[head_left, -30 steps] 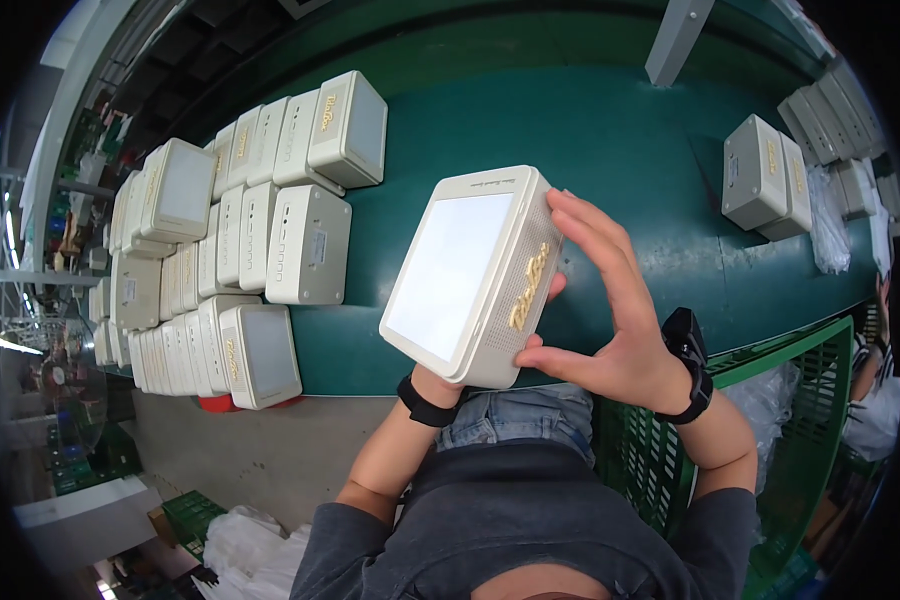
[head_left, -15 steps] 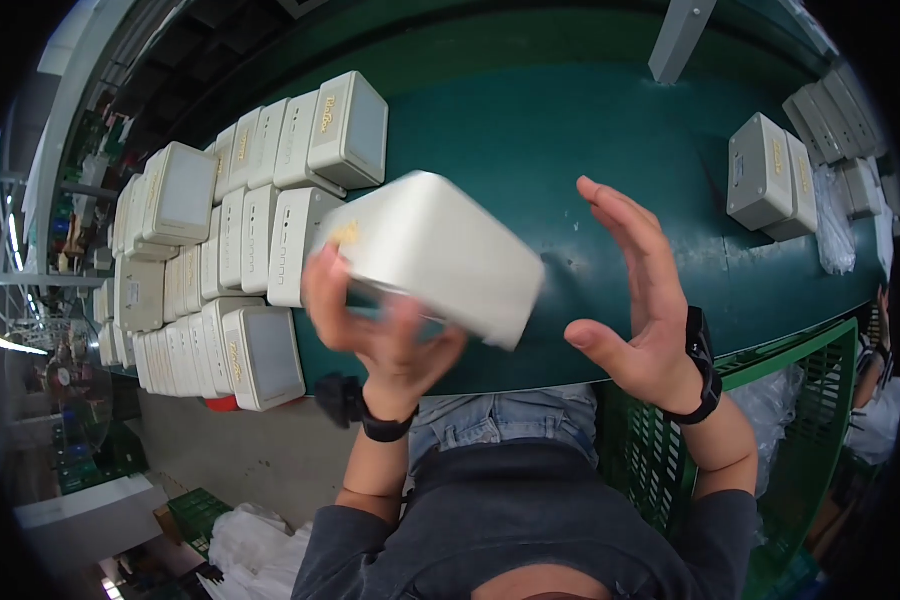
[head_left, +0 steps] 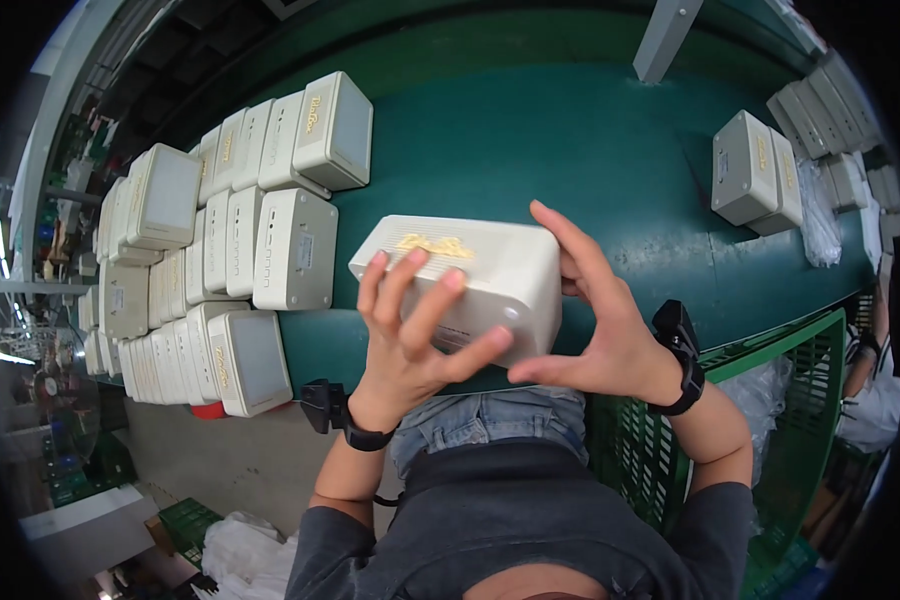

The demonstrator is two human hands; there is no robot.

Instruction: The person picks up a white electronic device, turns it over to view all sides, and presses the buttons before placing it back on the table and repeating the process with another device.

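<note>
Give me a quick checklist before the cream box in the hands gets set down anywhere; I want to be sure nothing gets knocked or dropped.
1. Grip: left hand spreads its fingers over the near face of the cream box and right hand cups its right end. Ok.
2. Box clear of the belt: it is raised above the green belt. Ok.
3. Free belt space: bare green surface lies beyond the box. Ok.
4. Clearance on the left: the stacked boxes sit close to the held box. Cannot tell if there is enough room.
5. Clearance on the right: the pair of boxes stands well apart. Ok.
</note>
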